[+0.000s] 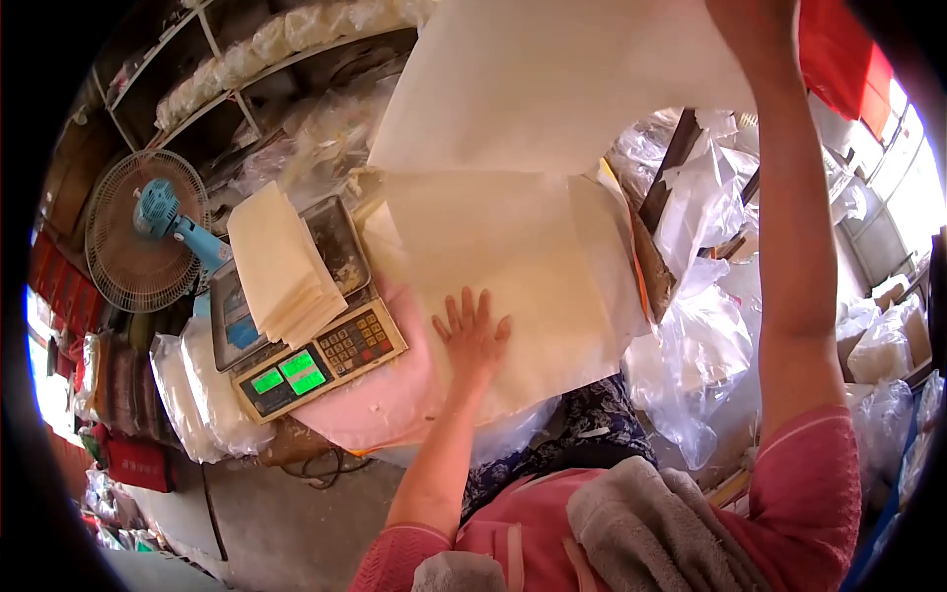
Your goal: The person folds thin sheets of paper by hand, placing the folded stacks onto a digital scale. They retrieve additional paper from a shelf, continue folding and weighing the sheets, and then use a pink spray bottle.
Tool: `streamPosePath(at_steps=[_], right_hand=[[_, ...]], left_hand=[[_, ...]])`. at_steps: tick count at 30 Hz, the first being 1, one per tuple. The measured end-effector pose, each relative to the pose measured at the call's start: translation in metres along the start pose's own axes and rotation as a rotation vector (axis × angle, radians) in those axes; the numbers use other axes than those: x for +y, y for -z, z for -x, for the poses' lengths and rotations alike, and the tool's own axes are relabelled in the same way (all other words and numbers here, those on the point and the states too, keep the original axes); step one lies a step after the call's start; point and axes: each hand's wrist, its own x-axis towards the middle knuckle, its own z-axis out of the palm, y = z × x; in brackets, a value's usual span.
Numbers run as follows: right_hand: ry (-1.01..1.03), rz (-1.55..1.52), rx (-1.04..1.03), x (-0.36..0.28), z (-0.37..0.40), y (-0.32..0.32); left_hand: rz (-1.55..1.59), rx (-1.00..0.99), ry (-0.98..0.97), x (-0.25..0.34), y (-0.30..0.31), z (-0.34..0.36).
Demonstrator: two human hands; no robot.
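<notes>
My left hand point(472, 333) lies flat with fingers spread on a large cream, slightly see-through sheet point(513, 247) on the work table. My right hand point(755, 25) is raised at the top edge of the view, its fingertips cut off or hidden. From it spreads a wide pale sheet point(552, 79), lifted up and curving across the far side of the table. A folded stack of cream sheets point(281, 261) rests on a digital scale point(370, 340) with lit green displays, left of my left hand.
Pink material point(380, 400) lies under the scale's near side. A blue fan point(158, 212) stands at the left beside plastic-wrapped bundles point(202, 380). Clear plastic bags point(700, 345) hang at the table's right. Shelves point(256, 79) with wrapped packs line the back.
</notes>
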Motion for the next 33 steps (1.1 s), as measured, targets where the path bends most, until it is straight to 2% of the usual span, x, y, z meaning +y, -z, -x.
streamPosePath(at_steps=[2, 6, 9, 13, 17, 19, 21, 22, 24, 26, 28, 29, 31, 33], right_hand=[[0.067, -0.058, -0.159, -0.025, 0.028, 0.001], [-0.175, 0.007, -0.28, 0.049, 0.046, -0.043], [-0.21, 0.012, -0.222, 0.064, 0.015, -0.039], [-0.125, -0.045, -0.066, 0.039, -0.029, 0.0], [-0.101, -0.134, -0.107, 0.009, -0.022, 0.03], [-0.144, -0.244, -0.205, -0.007, 0.004, 0.036], [-0.19, -0.379, -0.449, -0.022, 0.057, 0.037], [-0.136, -0.383, -0.58, -0.036, 0.091, 0.035], [0.319, -0.074, -0.791, -0.059, 0.155, 0.036], [0.29, -0.331, -0.73, -0.086, 0.219, 0.021], [0.145, -0.38, -0.901, -0.108, 0.257, 0.025], [0.066, -0.402, -1.001, -0.119, 0.271, 0.029], [-0.154, -0.547, -1.208, -0.129, 0.282, 0.037], [-0.538, -0.815, -1.262, -0.122, 0.265, 0.047]], left_hand=[[0.013, 0.003, -0.001, -0.001, 0.0, 0.0], [0.009, -0.034, 0.012, 0.0, 0.001, 0.001], [0.004, -0.037, 0.01, 0.001, 0.004, 0.0], [-0.01, -0.019, 0.001, 0.001, 0.003, 0.001], [-0.01, -0.043, 0.013, 0.001, -0.001, 0.0], [0.033, -0.081, 0.023, -0.004, 0.002, -0.002], [0.451, 0.049, 0.057, -0.019, -0.002, -0.003], [0.662, 0.117, 0.067, -0.026, -0.002, -0.006], [0.802, 0.181, 0.079, -0.031, 0.019, 0.004], [0.827, 0.275, 0.018, -0.026, 0.046, 0.019], [0.731, 0.396, -0.116, -0.017, 0.071, 0.031], [0.798, 0.411, -0.16, -0.017, 0.077, 0.036], [0.6, 0.077, -0.373, -0.055, 0.075, 0.045], [0.591, -0.097, -0.351, -0.059, 0.074, 0.055]])
